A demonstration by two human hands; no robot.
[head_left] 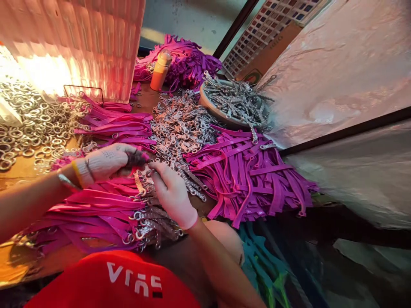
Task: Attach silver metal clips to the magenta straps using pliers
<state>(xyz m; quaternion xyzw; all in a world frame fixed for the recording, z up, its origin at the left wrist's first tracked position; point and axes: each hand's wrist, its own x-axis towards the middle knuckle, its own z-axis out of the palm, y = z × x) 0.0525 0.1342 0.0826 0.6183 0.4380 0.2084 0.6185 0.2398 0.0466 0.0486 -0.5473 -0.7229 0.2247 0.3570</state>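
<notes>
My left hand, in a knitted glove with dark, dirty fingertips, is closed on a magenta strap whose end pokes out at the fingertips. Against that end my right hand, in a pale glove, pinches with thumb and forefinger; what lies in the pinch is too small to make out. Just below the hands lies a bundle of magenta straps with metal rings and braided chain pieces at their ends. Loose metal chain pieces are heaped beyond my right hand.
Metal rings pile up at left under a bright lamp glow beside a corrugated panel. More magenta straps lie at right. A basin of chains, an orange bottle and another strap pile stand behind. Red fabric fills the bottom.
</notes>
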